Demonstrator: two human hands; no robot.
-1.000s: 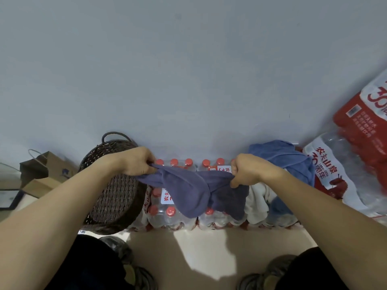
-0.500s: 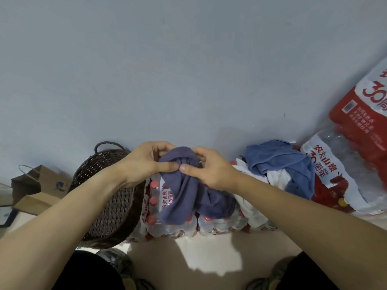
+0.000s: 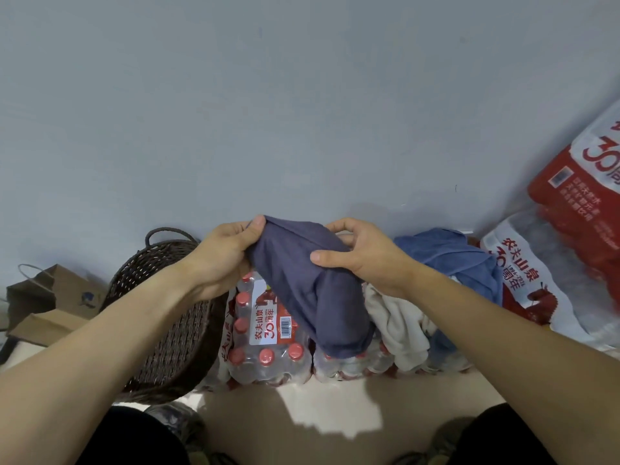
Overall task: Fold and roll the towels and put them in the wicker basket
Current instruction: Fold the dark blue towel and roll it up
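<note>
Towels are the business, and the purple towel (image 3: 302, 283) sits in the middle of the frame, held up in the air above the shrink-wrapped packs of water bottles (image 3: 265, 333). The left hand (image 3: 221, 260) grips its upper left edge, thumb on top and fingers curled behind the cloth; the right hand (image 3: 355, 256) pinches the right edge with the thumb laid across the front and the fingers hooked round the back. Between the two hands the cloth looks doubled over once and hangs down in a loose drape, its lower end just touching the bottle caps. By my judgement that is an early fold, not a roll: no tight cylinder shows anywhere. Right of centre, a blue towel (image 3: 449, 260) and a white towel (image 3: 396, 323) lie crumpled in a heap on the packs, neither folded nor rolled. At the left of the frame stands the wicker basket (image 3: 161, 317), dark brown with a loop handle, partly hidden by the left forearm; what shows of its inside holds no towel. So nearly all the work seems to lie ahead: finish folding and roll this one, place it in the basket, then treat the other two alike.
</note>
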